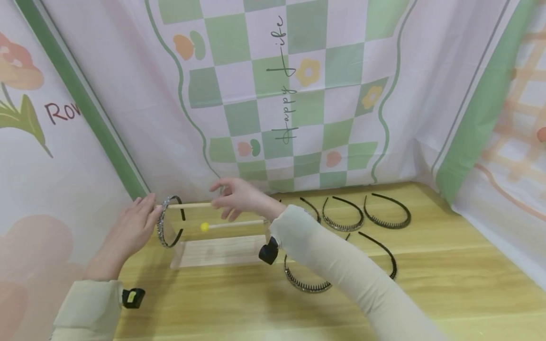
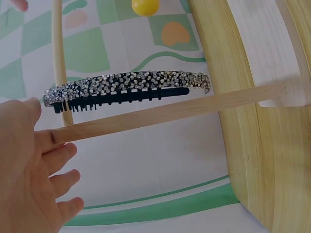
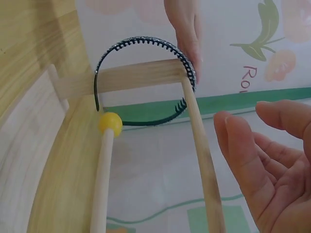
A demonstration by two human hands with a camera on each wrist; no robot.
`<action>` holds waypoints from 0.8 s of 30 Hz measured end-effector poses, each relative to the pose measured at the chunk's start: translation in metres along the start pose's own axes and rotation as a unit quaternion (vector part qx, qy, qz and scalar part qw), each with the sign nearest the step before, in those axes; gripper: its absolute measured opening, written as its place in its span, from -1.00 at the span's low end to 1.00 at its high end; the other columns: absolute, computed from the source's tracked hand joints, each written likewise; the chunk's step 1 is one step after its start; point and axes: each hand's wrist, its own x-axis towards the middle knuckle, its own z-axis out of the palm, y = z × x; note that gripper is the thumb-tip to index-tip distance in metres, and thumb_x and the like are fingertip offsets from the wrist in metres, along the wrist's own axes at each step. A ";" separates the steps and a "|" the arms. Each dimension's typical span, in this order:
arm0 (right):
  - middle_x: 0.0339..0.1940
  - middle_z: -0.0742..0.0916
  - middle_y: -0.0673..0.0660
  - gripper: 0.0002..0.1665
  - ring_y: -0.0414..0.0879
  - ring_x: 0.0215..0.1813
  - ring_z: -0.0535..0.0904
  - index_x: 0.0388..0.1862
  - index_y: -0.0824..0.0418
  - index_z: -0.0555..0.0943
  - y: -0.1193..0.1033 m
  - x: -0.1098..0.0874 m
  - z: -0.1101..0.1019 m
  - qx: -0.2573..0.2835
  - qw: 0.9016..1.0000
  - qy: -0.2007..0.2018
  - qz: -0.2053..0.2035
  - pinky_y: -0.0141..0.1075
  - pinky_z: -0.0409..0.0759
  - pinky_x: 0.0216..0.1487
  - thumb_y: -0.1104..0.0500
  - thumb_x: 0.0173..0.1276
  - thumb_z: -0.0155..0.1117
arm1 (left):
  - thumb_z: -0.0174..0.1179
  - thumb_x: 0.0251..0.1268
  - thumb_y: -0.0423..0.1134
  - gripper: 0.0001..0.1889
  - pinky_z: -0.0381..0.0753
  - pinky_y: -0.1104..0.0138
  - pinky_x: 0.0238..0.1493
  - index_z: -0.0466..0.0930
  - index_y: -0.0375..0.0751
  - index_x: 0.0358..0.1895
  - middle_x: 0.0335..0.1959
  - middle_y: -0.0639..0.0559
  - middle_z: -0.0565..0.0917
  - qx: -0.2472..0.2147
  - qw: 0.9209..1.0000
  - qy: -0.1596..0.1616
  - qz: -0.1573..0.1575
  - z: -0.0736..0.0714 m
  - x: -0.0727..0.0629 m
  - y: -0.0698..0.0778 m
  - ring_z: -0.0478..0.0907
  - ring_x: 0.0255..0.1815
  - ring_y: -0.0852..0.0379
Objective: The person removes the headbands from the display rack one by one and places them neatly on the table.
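Note:
A wooden rack (image 1: 222, 251) has a flat base, an upright post (image 2: 146, 116) and two round rods. Around the upper rod (image 3: 204, 160), at its post end, hangs a black toothed headband (image 2: 126, 82) covered in glittering stones. My left hand (image 1: 132, 232) touches this end of the rack, thumb right at the headband, its other fingers (image 2: 65, 182) extended and spread by the post. A yellow ball (image 3: 111, 124) caps the lower rod. My right hand (image 1: 241, 196) is beside the upper rod, fingers loosely bent and apart, with nothing between them.
To the right on the wooden table (image 1: 448, 284) lie several more black toothed headbands, including one at the back right (image 1: 388, 222) and one in front (image 1: 307, 286), partly covered by my right sleeve (image 1: 341, 265). A printed cloth (image 1: 239, 94) hangs behind.

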 end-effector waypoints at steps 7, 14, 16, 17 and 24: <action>-0.28 0.67 0.18 -0.49 0.08 -0.46 0.64 0.23 0.23 0.38 -0.003 0.013 0.021 0.022 1.000 0.012 0.010 -0.19 0.67 -0.46 0.29 0.29 0.20 | -0.47 0.51 0.02 -0.35 -0.26 -0.15 0.32 -0.13 -0.48 0.39 0.38 -0.44 -0.04 0.002 1.000 -0.002 0.003 0.001 0.000 -0.001 -0.22 0.36 -0.39; -0.25 0.65 0.17 -0.41 0.07 -0.46 0.64 0.29 0.20 0.32 -0.001 0.023 0.037 0.034 0.999 0.012 0.019 -0.19 0.67 -0.47 0.31 0.28 0.21 | -0.46 0.51 0.02 -0.36 -0.22 -0.15 0.31 -0.13 -0.47 0.39 0.38 -0.44 -0.04 0.003 1.000 -0.004 0.012 0.000 0.002 -0.001 -0.20 0.36 -0.40; -0.25 0.66 0.18 -0.40 0.07 -0.47 0.64 0.30 0.20 0.31 0.001 0.025 0.040 0.032 0.999 0.011 0.014 -0.17 0.66 -0.47 0.32 0.28 0.20 | -0.46 0.51 0.02 -0.36 -0.22 -0.15 0.31 -0.13 -0.47 0.39 0.37 -0.44 -0.04 0.001 1.000 -0.005 0.015 0.000 0.002 -0.002 -0.20 0.36 -0.40; -0.25 0.66 0.18 -0.40 0.07 -0.48 0.64 0.30 0.19 0.31 0.001 0.027 0.042 0.031 0.999 0.011 0.012 -0.17 0.66 -0.47 0.33 0.29 0.19 | -0.46 0.51 0.02 -0.35 -0.22 -0.16 0.31 -0.14 -0.47 0.39 0.37 -0.44 -0.04 -0.001 1.000 -0.007 0.014 -0.001 0.002 -0.002 -0.21 0.36 -0.40; -0.29 0.68 0.23 -0.31 0.14 -0.46 0.64 0.35 0.15 0.26 0.002 0.036 0.058 0.031 0.999 0.011 0.010 -0.14 0.66 -0.48 0.39 0.26 0.20 | -0.45 0.50 0.03 -0.35 -0.22 -0.18 0.30 -0.15 -0.46 0.40 0.38 -0.44 -0.05 -0.008 1.000 -0.015 0.011 -0.001 0.002 -0.005 -0.22 0.36 -0.40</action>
